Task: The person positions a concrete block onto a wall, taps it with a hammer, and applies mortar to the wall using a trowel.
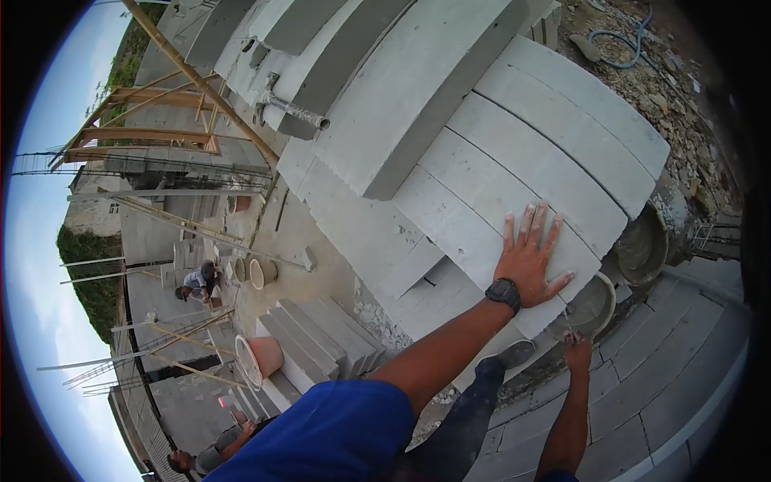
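My left hand (530, 261), with a dark watch on its wrist, lies flat on a pale grey block (490, 217), fingers spread. That block is one of several laid side by side, with more stacked on top. Lower right, my right hand (577, 353) is closed around a tool with a thin stem (569, 320). The tool's far end reaches into a round bucket (604, 309) of grey wet mix and cannot be made out. A second bucket (642, 249) of grey mix stands beside it, partly behind the blocks.
The view is tilted, with sky at the left. A shoe (516, 353) shows beside the stack. More blocks (321, 337) and an orange-rimmed tub (259, 359) stand at left. Two people (199, 281) are farther off. Rubble (666, 96) and a hose (622, 60) lie upper right; a block wall (642, 377) runs lower right.
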{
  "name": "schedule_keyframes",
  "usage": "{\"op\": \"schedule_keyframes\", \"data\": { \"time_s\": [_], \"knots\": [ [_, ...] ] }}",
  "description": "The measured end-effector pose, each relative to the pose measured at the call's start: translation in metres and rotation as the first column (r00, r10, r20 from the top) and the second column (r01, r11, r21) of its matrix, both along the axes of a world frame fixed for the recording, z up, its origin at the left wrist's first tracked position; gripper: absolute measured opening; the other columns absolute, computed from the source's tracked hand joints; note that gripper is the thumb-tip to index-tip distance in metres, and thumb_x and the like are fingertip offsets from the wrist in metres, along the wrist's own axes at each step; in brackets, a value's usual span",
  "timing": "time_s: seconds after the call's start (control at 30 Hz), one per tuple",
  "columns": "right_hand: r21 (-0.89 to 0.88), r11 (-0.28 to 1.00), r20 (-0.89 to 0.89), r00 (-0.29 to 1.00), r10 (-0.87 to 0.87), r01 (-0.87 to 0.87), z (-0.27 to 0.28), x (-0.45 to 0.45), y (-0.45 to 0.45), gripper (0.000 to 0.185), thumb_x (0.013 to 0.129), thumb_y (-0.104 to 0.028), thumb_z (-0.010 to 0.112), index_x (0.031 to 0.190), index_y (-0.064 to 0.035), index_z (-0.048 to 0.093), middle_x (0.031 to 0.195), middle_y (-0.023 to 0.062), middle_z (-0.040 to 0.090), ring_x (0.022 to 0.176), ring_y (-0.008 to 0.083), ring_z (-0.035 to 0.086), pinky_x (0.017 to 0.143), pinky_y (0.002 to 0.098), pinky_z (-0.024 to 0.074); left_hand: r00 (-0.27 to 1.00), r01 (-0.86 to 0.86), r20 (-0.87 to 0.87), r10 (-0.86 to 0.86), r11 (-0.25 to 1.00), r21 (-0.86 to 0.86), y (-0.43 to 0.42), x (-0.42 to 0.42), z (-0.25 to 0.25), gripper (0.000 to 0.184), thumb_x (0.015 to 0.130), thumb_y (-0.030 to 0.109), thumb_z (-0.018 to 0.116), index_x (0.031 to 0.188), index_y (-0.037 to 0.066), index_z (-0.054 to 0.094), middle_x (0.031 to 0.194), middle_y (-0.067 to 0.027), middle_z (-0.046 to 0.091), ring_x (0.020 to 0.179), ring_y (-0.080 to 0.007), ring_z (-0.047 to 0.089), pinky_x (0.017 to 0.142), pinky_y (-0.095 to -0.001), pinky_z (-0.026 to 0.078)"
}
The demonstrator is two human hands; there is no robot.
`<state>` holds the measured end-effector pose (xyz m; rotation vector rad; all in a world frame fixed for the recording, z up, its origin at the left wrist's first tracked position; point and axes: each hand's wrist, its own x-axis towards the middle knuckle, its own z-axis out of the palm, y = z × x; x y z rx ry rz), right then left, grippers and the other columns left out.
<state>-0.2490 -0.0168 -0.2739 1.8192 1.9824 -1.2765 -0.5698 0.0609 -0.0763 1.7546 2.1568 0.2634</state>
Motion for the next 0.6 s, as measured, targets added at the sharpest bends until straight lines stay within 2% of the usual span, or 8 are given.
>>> {"op": "schedule_keyframes", "data": {
  "time_s": [0.07, 0.1, 0.2, 0.3, 0.37, 0.47, 0.5, 0.6],
  "knots": [
    [0.021, 1.000, -0.025, 1.000, -0.006, 0.006, 0.014, -0.004, -0.023, 0.021, 0.090, -0.020, 0.065, 0.102, -0.0027, 0.070, 0.097, 0.0289, 0.067, 0.092, 0.0471, 0.065, 0.080, 0.0520, 0.0513, 1.000, -0.003, 0.006, 0.002, 1.000, 0.029, -0.002, 0.000, -0.002, 0.101, 0.087, 0.069, 0.054, 0.161, 0.009, 0.021, 0.165, -0.0257, 0.014, 0.154, -0.0425, 0.011, 0.121, -0.0644, 0.001],
    [0.083, 0.995, 0.052, 0.997, -0.053, 0.049, 0.010, -0.008, -0.041, 0.023, 0.091, -0.023, 0.065, 0.102, -0.0036, 0.071, 0.095, 0.0263, 0.068, 0.091, 0.0456, 0.066, 0.078, 0.0510, 0.0518, 1.000, -0.009, -0.007, 0.010, 0.999, 0.047, -0.002, 0.000, -0.002, 0.101, 0.087, 0.069, 0.054, 0.161, 0.008, 0.020, 0.165, -0.0257, 0.014, 0.154, -0.0425, 0.011, 0.121, -0.0644, 0.000],
    [0.071, 0.996, 0.128, 0.989, -0.071, 0.062, 0.027, -0.018, -0.076, 0.026, 0.092, -0.029, 0.065, 0.100, -0.0050, 0.072, 0.092, 0.0248, 0.069, 0.091, 0.0445, 0.066, 0.078, 0.0501, 0.0520, 1.000, 0.016, -0.020, -0.014, 0.997, 0.081, -0.005, 0.004, -0.008, 0.100, 0.088, 0.068, 0.053, 0.161, 0.007, 0.021, 0.165, -0.0261, 0.014, 0.154, -0.0425, 0.010, 0.120, -0.0644, 0.000],
    [-0.118, 0.976, 0.114, 0.979, -0.170, 0.183, 0.100, -0.042, -0.099, 0.030, 0.093, -0.035, 0.064, 0.100, -0.0070, 0.073, 0.092, 0.0247, 0.069, 0.092, 0.0437, 0.067, 0.080, 0.0502, 0.0522, 0.998, 0.027, -0.051, -0.021, 0.992, 0.120, -0.007, -0.001, -0.012, 0.100, 0.088, 0.068, 0.054, 0.161, 0.007, 0.021, 0.165, -0.0265, 0.015, 0.154, -0.0427, 0.009, 0.120, -0.0640, -0.001],
    [-0.127, 0.975, 0.118, 0.978, -0.170, 0.184, 0.119, -0.047, -0.136, 0.032, 0.093, -0.038, 0.064, 0.100, -0.0084, 0.074, 0.089, 0.0253, 0.069, 0.091, 0.0435, 0.067, 0.081, 0.0504, 0.0522, 0.997, 0.043, -0.063, -0.036, 0.991, 0.128, -0.008, 0.000, -0.016, 0.101, 0.087, 0.069, 0.055, 0.161, 0.007, 0.022, 0.165, -0.0267, 0.015, 0.154, -0.0427, 0.008, 0.121, -0.0636, -0.001],
    [-0.243, 0.940, 0.231, 0.955, -0.184, 0.240, 0.129, -0.050, -0.193, 0.037, 0.093, -0.044, 0.064, 0.101, -0.0089, 0.075, 0.091, 0.0232, 0.070, 0.090, 0.0421, 0.068, 0.082, 0.0503, 0.0524, 0.990, 0.071, -0.133, -0.050, 0.985, 0.160, -0.009, 0.003, -0.025, 0.104, 0.086, 0.074, 0.053, 0.160, 0.007, 0.024, 0.165, -0.0254, 0.016, 0.154, -0.0422, 0.010, 0.121, -0.0629, 0.000],
    [-0.323, 0.909, 0.237, 0.952, -0.192, 0.264, 0.129, -0.049, -0.206, 0.039, 0.094, -0.046, 0.064, 0.100, -0.0088, 0.074, 0.094, 0.0225, 0.070, 0.091, 0.0420, 0.068, 0.082, 0.0504, 0.0523, 0.985, 0.089, -0.162, -0.057, 0.976, 0.200, -0.011, 0.003, -0.031, 0.104, 0.086, 0.076, 0.051, 0.160, 0.007, 0.025, 0.165, -0.0252, 0.017, 0.154, -0.0419, 0.010, 0.121, -0.0621, 0.000],
    [-0.384, 0.881, 0.232, 0.952, -0.199, 0.277, 0.112, -0.042, -0.252, 0.041, 0.093, -0.048, 0.064, 0.101, -0.0095, 0.075, 0.100, 0.0196, 0.072, 0.097, 0.0399, 0.068, 0.086, 0.0489, 0.0532, 0.982, 0.104, -0.177, -0.065, 0.971, 0.215, -0.012, 0.006, -0.039, 0.106, 0.083, 0.077, 0.052, 0.160, 0.008, 0.026, 0.164, -0.0269, 0.018, 0.154, -0.0426, 0.012, 0.121, -0.0625, 0.002]
  ]
}}
